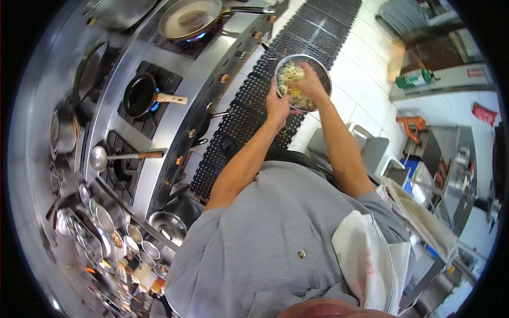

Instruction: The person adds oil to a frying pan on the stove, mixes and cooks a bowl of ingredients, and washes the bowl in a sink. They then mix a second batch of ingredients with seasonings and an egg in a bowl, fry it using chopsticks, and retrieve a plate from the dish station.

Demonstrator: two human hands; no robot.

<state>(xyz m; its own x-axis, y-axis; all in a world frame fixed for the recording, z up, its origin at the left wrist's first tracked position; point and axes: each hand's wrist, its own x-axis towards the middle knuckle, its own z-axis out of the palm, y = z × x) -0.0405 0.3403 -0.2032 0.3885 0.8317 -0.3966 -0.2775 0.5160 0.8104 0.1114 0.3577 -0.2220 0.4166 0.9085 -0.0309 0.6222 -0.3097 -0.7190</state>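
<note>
A round metal bowl is held out in front of my body, above the black floor mat. It contains pale shredded vegetables that look like bean sprouts, with a bit of yellow among them. My left hand grips the near left side of the bowl, thumb at the rim. Reaching in from the right, my right hand has its fingers curled into the pale shreds. Part of its fingertips is hidden by the food.
Left of me runs a steel stove. A large pan with pale liquid and a small black pan sit over blue flames. A ladle lies across another burner. Several small containers crowd the lower left. Grey chairs stand at right.
</note>
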